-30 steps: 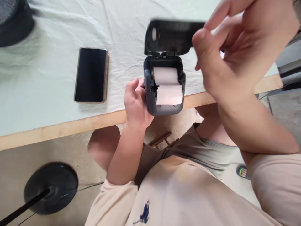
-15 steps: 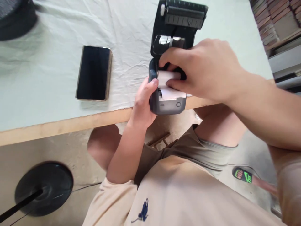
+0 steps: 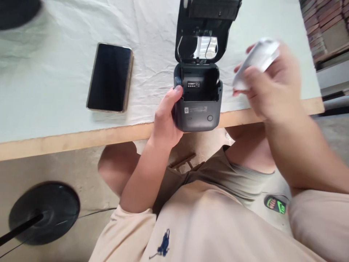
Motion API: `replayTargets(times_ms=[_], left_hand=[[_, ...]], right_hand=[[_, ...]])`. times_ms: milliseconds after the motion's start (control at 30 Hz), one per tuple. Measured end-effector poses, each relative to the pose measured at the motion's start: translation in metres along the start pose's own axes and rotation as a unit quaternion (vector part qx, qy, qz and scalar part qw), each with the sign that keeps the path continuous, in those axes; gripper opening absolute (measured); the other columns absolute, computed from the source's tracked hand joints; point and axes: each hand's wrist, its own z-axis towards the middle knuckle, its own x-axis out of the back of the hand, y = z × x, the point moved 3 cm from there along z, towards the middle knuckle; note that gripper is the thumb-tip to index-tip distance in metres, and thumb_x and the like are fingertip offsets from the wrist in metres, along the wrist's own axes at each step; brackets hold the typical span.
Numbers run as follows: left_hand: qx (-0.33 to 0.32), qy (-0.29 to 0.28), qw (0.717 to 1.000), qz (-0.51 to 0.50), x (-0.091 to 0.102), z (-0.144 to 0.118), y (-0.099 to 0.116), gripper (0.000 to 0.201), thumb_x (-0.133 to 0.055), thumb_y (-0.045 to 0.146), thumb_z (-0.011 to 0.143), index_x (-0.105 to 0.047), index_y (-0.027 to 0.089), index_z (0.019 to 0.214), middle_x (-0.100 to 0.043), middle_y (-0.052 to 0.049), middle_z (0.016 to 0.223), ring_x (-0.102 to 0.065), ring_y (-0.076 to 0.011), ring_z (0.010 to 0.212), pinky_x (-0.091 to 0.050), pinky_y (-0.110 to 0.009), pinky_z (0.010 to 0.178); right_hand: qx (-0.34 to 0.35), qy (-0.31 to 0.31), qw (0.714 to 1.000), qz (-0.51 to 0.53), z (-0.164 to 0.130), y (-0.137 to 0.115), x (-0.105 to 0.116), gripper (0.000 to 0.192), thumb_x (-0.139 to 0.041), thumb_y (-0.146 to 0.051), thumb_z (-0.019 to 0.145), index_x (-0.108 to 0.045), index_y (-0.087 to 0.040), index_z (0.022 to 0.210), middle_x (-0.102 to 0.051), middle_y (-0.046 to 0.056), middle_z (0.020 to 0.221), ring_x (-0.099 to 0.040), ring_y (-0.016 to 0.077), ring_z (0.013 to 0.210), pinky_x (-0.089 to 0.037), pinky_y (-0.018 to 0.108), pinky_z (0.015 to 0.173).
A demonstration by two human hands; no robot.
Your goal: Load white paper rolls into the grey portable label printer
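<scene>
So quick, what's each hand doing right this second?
Left hand: closed around the side of the open label printer, steadying it.
Right hand: closed on a blurred white paper roll, held clear of the printer.

Paper roll (image 3: 256, 60) in R hand (image 3: 272, 87)

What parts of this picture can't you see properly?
- Paper roll in the right hand: smeared by motion blur, head view.
- Printer lid: its top is cut off by the upper edge.
- Label inside the printer: print too small to read.
</scene>
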Motion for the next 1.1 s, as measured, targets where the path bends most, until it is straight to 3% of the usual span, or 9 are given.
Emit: replayTargets(times_ms=[233,333,500,567,667,767,833,967,1100], left_hand=[[-0.006,0.053,0.997,0.06,0.0,0.0,0.002,0.03,-0.058,0.052,0.103,-0.073,0.03,0.116,-0.083,-0.007,0.109,-0.058,-0.0345,0.148,-0.063,-0.047,0.109],[-0.011,0.067,0.994,0.089,0.002,0.0,0.001,0.03,-0.06,0.057,0.101,-0.075,0.034,0.114,-0.084,-0.003,0.108,-0.059,-0.0357,0.147,-0.063,-0.049,0.107],[-0.05,0.071,0.992,0.094,-0.004,-0.001,0.001,0.027,-0.055,0.041,0.1,-0.077,0.028,0.09,-0.082,-0.003,0.116,-0.051,-0.0317,0.154,-0.061,-0.046,0.112],[-0.077,0.137,0.981,0.118,-0.011,-0.002,0.002,0.03,-0.054,0.043,0.099,-0.075,0.029,0.083,-0.083,-0.005,0.109,-0.043,-0.0303,0.159,-0.057,-0.045,0.116],[-0.095,0.207,0.966,0.123,-0.025,-0.005,-0.001,0.04,-0.043,0.04,0.103,-0.074,0.028,0.08,-0.082,-0.006,0.095,-0.034,-0.0282,0.164,-0.051,-0.045,0.122],[-0.092,0.201,0.969,0.11,-0.037,-0.005,-0.013,0.041,-0.039,0.038,0.104,-0.073,0.027,0.085,-0.082,-0.006,0.1,-0.034,-0.0285,0.164,-0.05,-0.049,0.121],[-0.101,0.197,0.967,0.123,-0.04,-0.003,-0.021,0.033,-0.047,0.046,0.101,-0.073,0.029,0.092,-0.082,-0.004,0.112,-0.036,-0.03,0.162,-0.05,-0.052,0.12],[-0.046,0.217,0.964,0.147,-0.041,-0.008,-0.025,0.031,-0.046,0.051,0.103,-0.071,0.037,0.114,-0.077,0.002,0.125,-0.03,-0.0279,0.162,-0.042,-0.057,0.121],[-0.011,0.265,0.952,0.153,-0.052,-0.063,-0.007,0.063,-0.035,0.087,0.093,-0.066,0.044,0.128,-0.076,0.004,0.123,-0.016,-0.0297,0.163,-0.034,-0.059,0.12]], right_hand=[[0.082,0.039,0.993,-0.071,0.001,0.067,-0.027,0.041,-0.074,-0.065,0.09,-0.065,-0.03,0.109,-0.075,0.003,0.106,-0.069,0.0224,0.096,-0.059,0.042,0.092],[0.056,0.041,0.99,-0.123,0.002,0.084,-0.031,0.043,-0.079,-0.061,0.086,-0.066,-0.03,0.113,-0.077,0.003,0.099,-0.068,0.0221,0.087,-0.059,0.043,0.089],[0.131,0.119,0.982,-0.067,-0.023,0.058,-0.025,0.056,-0.081,-0.055,0.084,-0.061,-0.035,0.132,-0.071,0.008,0.135,-0.068,0.0333,0.12,-0.056,0.053,0.103],[0.144,0.159,0.977,-0.001,-0.038,0.042,-0.021,0.042,-0.073,-0.05,0.091,-0.063,-0.035,0.13,-0.072,0.007,0.118,-0.069,0.0269,0.098,-0.059,0.046,0.085],[0.052,0.044,0.989,0.135,-0.051,0.034,-0.029,0.039,-0.069,-0.052,0.095,-0.062,-0.033,0.129,-0.07,0.004,0.103,-0.066,0.019,0.078,-0.056,0.034,0.059],[-0.058,-0.114,0.959,0.254,-0.053,0.038,-0.049,0.067,-0.071,-0.065,0.09,-0.047,-0.032,0.144,-0.068,0.007,0.128,-0.073,0.0213,0.092,-0.063,0.033,0.061],[-0.096,-0.16,0.934,0.304,-0.049,0.041,-0.061,0.085,-0.071,-0.071,0.087,-0.032,-0.034,0.153,-0.067,0.007,0.132,-0.074,0.02,0.089,-0.065,0.032,0.061],[-0.116,-0.161,0.922,0.332,-0.041,0.05,-0.078,0.102,-0.076,-0.071,0.082,-0.018,-0.035,0.158,-0.072,0.001,0.114,-0.067,0.0135,0.067,-0.058,0.026,0.05],[-0.082,-0.126,0.925,0.348,-0.036,0.063,-0.082,0.091,-0.08,-0.065,0.082,-0.031,-0.032,0.151,-0.075,0.001,0.11,-0.071,0.0147,0.071,-0.056,0.025,0.049]])
